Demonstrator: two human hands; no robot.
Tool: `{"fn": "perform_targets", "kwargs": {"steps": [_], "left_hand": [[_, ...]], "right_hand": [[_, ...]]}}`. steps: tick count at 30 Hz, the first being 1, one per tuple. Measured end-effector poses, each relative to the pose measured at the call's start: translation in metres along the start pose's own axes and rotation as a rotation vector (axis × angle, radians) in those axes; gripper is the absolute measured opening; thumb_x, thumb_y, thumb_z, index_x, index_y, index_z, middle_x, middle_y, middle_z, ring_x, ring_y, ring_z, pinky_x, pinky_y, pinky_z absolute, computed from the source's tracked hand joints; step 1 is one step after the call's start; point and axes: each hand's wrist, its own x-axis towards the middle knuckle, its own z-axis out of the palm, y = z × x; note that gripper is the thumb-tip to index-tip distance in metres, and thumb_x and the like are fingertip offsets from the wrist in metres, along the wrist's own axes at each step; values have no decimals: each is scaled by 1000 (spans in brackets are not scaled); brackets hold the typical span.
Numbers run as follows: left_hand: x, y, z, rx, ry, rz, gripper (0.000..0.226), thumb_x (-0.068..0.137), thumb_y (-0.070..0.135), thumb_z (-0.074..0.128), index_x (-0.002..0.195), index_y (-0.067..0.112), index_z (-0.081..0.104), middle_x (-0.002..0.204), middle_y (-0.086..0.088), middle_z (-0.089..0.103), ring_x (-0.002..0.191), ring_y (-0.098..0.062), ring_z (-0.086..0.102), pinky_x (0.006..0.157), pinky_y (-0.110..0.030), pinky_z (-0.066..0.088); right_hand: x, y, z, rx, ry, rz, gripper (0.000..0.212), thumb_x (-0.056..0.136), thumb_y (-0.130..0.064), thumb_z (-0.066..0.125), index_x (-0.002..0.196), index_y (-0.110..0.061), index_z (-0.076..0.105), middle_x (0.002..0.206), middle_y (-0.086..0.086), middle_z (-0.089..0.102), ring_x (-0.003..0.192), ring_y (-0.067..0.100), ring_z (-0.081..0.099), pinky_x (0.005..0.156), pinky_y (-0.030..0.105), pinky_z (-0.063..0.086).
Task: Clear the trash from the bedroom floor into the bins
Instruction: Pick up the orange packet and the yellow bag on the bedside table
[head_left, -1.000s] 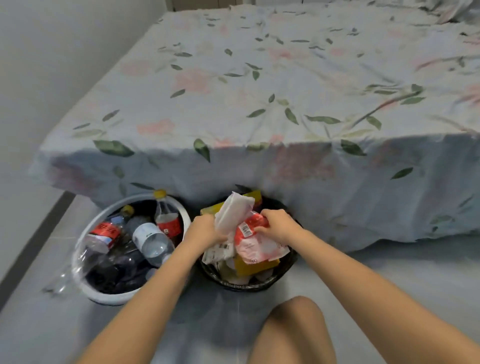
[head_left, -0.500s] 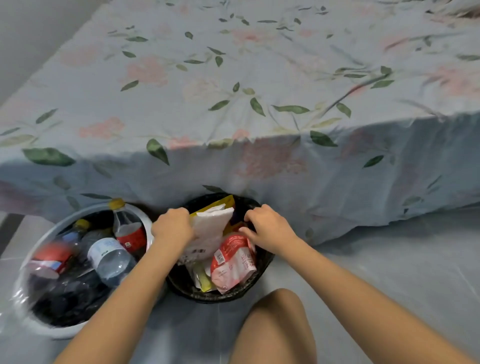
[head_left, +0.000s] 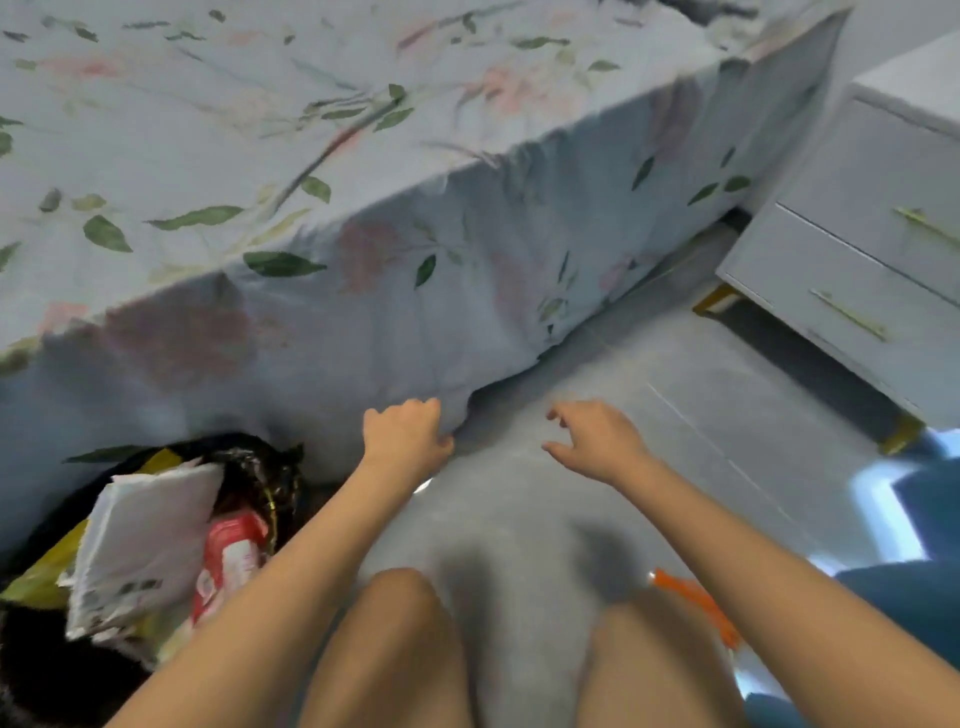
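The black bin (head_left: 260, 467) stands at the lower left against the bed, holding a white padded packet (head_left: 145, 540), a red packet (head_left: 228, 556) and a yellow wrapper (head_left: 41, 577). My left hand (head_left: 405, 436) is to the right of the bin, at the hem of the floral bed sheet (head_left: 467, 312), with its fingers curled round the hem. The hem is raised there, and a dark gap shows under the bed. My right hand (head_left: 592, 441) hovers over the grey floor (head_left: 649, 441), fingers spread and holding nothing. An orange piece of trash (head_left: 696, 608) lies on the floor by my right knee.
A white nightstand (head_left: 857, 270) with gold handles and legs stands at the right, close to the bed's corner. Something dark blue (head_left: 924, 587) lies at the right edge. Both my knees fill the bottom middle. A small shiny thing (head_left: 423, 486) shows under my left wrist.
The view has swung right, so the white bin with bottles is out of sight. Both hands have left the black bin; the left is now at the sheet's hem, the right over the floor.
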Motion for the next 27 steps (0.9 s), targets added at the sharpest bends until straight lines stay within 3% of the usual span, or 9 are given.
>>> {"fn": "perform_targets", "kwargs": {"steps": [3, 6, 12, 16, 19, 24, 27], "left_hand": [[19, 55, 28, 11, -59, 125, 31, 87, 38, 48, 109, 17, 55, 116, -8, 63, 106, -31, 60, 85, -37, 40], [30, 100, 57, 8, -111, 264, 34, 89, 41, 49, 115, 20, 56, 118, -3, 63, 109, -28, 59, 87, -37, 42], [31, 160, 104, 7, -252, 538, 33, 92, 40, 47, 120, 25, 56, 122, 2, 60, 112, -23, 56, 86, -34, 46], [29, 169, 127, 15, -291, 561, 33, 93, 37, 45, 121, 24, 55, 122, 1, 60, 110, -22, 57, 85, -34, 48], [31, 166, 138, 25, -281, 561, 32, 94, 36, 45, 121, 24, 56, 122, 2, 60, 111, -21, 57, 81, -33, 47], [41, 155, 152, 32, -251, 535, 32, 94, 37, 44, 122, 28, 55, 122, 6, 60, 109, -19, 58, 79, -31, 45], [47, 146, 160, -10, -217, 490, 31, 94, 37, 43, 121, 29, 55, 120, 8, 60, 107, -17, 59, 79, -30, 45]], "right_hand": [[-32, 79, 14, 21, -44, 170, 49, 88, -46, 58, 129, -21, 51, 123, 3, 63, 118, 26, 52, 94, 39, 47], [-67, 141, 39, 55, -99, 337, 48, 88, -44, 58, 130, -21, 51, 125, 4, 62, 120, 27, 51, 96, 40, 47], [-127, 208, 114, 147, -268, 548, 46, 89, -36, 58, 132, -21, 50, 130, 6, 58, 124, 27, 46, 100, 38, 44], [-145, 216, 161, 183, -407, 586, 56, 84, -44, 61, 134, -23, 46, 134, 6, 49, 127, 28, 38, 101, 40, 39], [-146, 215, 188, 170, -406, 591, 60, 80, -50, 61, 132, -24, 46, 132, 6, 47, 125, 28, 38, 100, 41, 39], [-139, 213, 225, 116, -282, 578, 38, 84, -36, 52, 121, -29, 44, 126, 1, 47, 114, 25, 42, 89, 35, 38], [-133, 218, 234, 67, -281, 550, 30, 84, -38, 47, 113, -31, 45, 122, -3, 50, 110, 24, 44, 85, 36, 36]]}}
